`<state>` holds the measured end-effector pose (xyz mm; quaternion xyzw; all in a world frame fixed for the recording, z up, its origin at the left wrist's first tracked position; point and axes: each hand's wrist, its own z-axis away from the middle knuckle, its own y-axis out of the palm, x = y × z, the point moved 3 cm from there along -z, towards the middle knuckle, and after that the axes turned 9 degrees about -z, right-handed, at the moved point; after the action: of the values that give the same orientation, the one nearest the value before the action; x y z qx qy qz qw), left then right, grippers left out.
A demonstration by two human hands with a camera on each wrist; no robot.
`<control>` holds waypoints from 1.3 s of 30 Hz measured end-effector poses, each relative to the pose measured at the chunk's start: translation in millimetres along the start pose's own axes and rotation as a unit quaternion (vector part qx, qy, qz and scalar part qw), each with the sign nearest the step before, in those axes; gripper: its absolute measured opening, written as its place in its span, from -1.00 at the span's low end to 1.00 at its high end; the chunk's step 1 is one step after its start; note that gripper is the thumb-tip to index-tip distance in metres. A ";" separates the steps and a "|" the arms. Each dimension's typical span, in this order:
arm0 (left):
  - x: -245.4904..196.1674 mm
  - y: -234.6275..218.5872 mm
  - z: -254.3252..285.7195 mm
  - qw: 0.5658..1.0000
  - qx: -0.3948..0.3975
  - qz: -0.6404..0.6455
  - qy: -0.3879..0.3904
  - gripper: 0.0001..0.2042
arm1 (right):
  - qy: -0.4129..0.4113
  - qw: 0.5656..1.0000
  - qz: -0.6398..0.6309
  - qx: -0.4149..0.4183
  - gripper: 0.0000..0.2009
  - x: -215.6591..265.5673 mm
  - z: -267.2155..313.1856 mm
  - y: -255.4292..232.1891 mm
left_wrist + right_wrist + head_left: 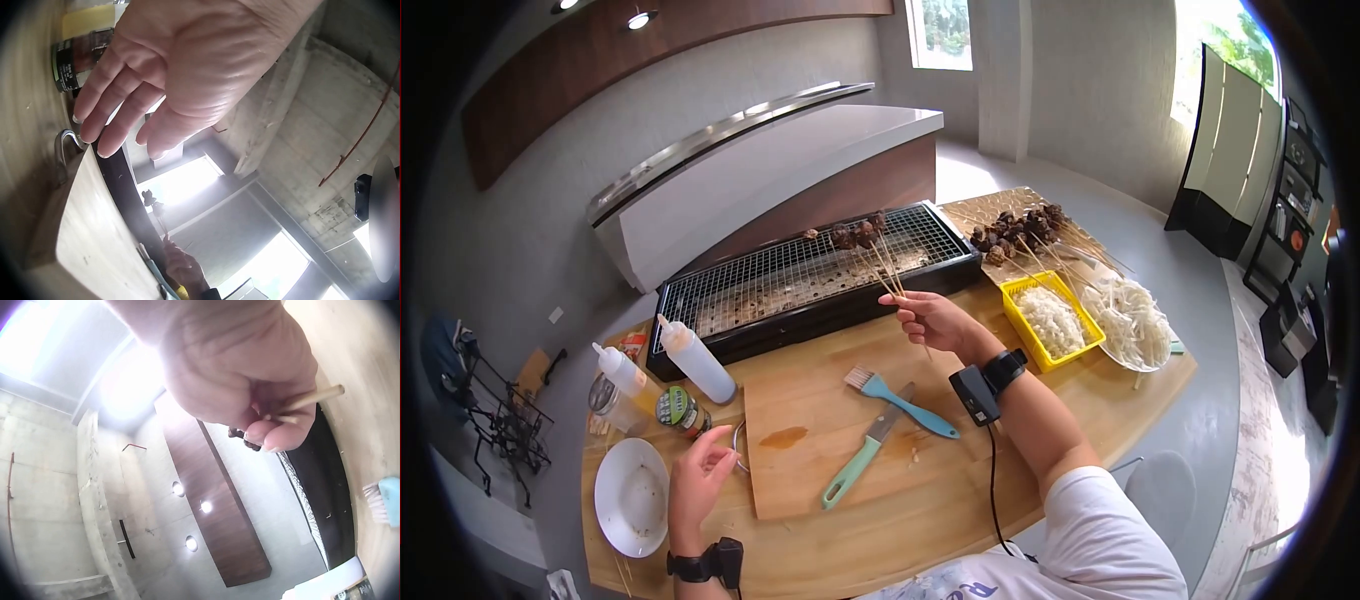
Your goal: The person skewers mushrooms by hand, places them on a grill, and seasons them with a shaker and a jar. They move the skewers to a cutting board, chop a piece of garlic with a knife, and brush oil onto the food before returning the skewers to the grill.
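My right hand [935,322] grips a few wooden skewers [888,272] by their lower ends. Chunks of dark browned meat [858,237] at the skewers' far ends overlap the back of the grill [800,285]. In the right wrist view, stick ends [319,398] poke out of the curled fingers. My left hand [698,478] holds nothing, its fingers loosely bent beside the cutting board's metal handle [62,147]. A jar with a green label [682,410] stands just beyond it.
On the cutting board [785,475] lie a blue basting brush [910,408] and a green-handled knife [855,470]. Squeeze bottles [698,362] and a white bowl [632,500] stand left. Right are more meat skewers [1020,230], a yellow basket [1050,358] and shredded white food [1135,325].
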<state>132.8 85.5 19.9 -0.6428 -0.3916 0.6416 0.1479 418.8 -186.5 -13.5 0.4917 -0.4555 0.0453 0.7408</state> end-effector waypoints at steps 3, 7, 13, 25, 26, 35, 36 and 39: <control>0.7 1.5 0.3 1.000 -0.002 0.003 -0.003 -0.67 | 0.004 1.000 0.002 -0.002 -0.80 -0.4 -0.5 -4.5; -0.9 3.8 0.4 1.000 0.000 -0.016 -0.003 -0.65 | -0.026 0.999 0.023 -0.001 -0.80 2.9 1.2 0.2; -4.0 5.1 0.1 0.999 0.006 -0.034 -0.002 -0.65 | -0.109 0.990 0.080 0.045 -0.79 24.5 17.3 33.3; -4.5 3.5 -0.3 0.999 0.011 -0.047 0.016 -0.64 | -0.215 0.969 -0.121 -0.017 -0.72 90.3 68.4 -23.7; -3.1 4.2 -0.1 0.999 0.013 -0.040 0.014 -0.64 | -0.214 0.964 -0.155 -0.017 -0.72 91.7 69.0 -36.2; 4.5 6.0 -3.0 1.000 0.024 -0.018 0.008 -0.64 | -0.177 0.951 0.092 -0.235 -0.80 123.7 103.0 -51.2; 3.8 5.8 -2.6 0.999 0.027 -0.018 0.008 -0.65 | -0.179 0.950 0.095 -0.237 -0.80 129.1 106.7 -52.8; 0.2 4.5 -1.2 0.999 0.030 -0.035 0.015 -0.65 | -0.135 0.922 0.198 -0.305 -0.83 142.2 114.7 -64.5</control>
<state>135.3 83.1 16.7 -0.6335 -0.3921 0.6378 0.1951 462.2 -362.0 56.2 0.1436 -0.6312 -0.0167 0.7621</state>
